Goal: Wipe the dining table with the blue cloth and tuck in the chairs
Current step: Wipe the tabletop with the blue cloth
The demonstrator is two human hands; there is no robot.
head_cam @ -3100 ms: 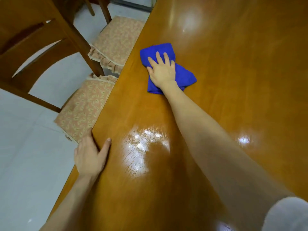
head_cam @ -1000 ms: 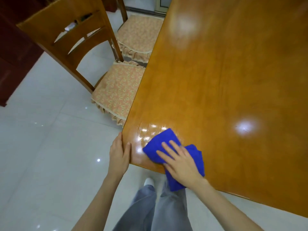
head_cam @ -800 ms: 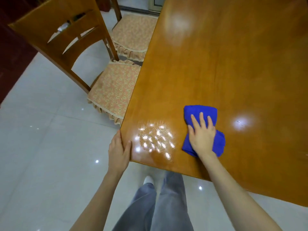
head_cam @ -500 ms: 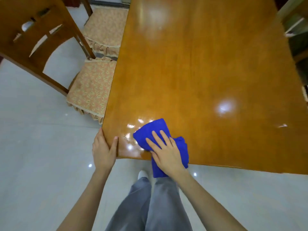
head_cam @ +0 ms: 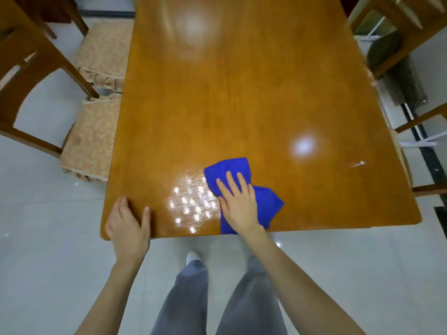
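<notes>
The right hand, fingers spread, presses the blue cloth flat near the table edge; left hand rests flat on the corner; the cloth looks soft and light, best driven under a flat palm.

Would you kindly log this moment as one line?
step: wiping | right hand: flat on blue cloth | left hand: on wooden dining table corner | cushioned wooden chair: untucked
</notes>
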